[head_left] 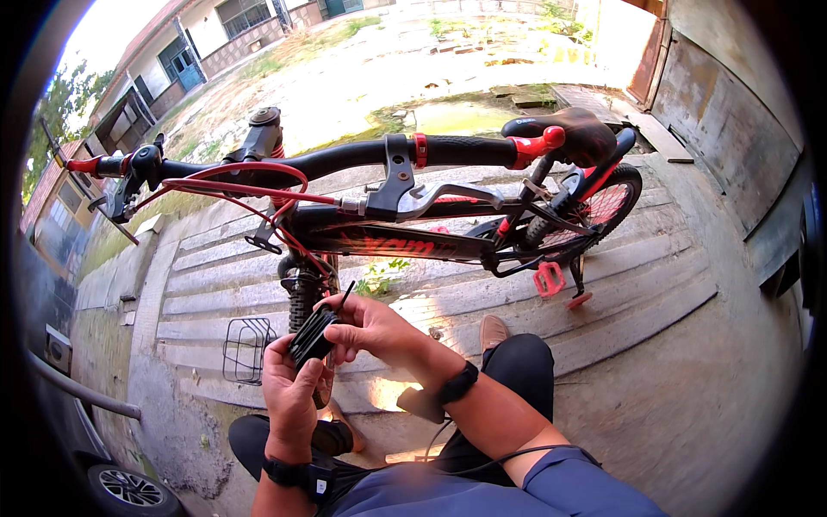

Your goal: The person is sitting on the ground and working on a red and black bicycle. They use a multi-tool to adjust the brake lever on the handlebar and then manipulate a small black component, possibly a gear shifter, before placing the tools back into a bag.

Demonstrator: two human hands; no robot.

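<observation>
My left hand [291, 392] grips the lower end of a black folding multi-tool [312, 338] with several flat layers, thumb on its near side. The fingers of my right hand [372, 332] close on the upper end of the same tool. A thin dark rod stands up from it beside my right fingers; its tip is too small to make out. Just beyond my hands is a black and red bicycle [405, 241], its handlebar [345, 161] to the left and its saddle [573, 138] to the right. Its front wheel is partly hidden behind my hands.
A black wire basket [247, 349] lies on the slatted concrete ground left of my hands. Red pedals [549, 278] stick out at the bicycle's near side. A metal pipe [86, 392] and a car wheel [133, 491] are at the lower left. Metal panels [724, 129] line the right.
</observation>
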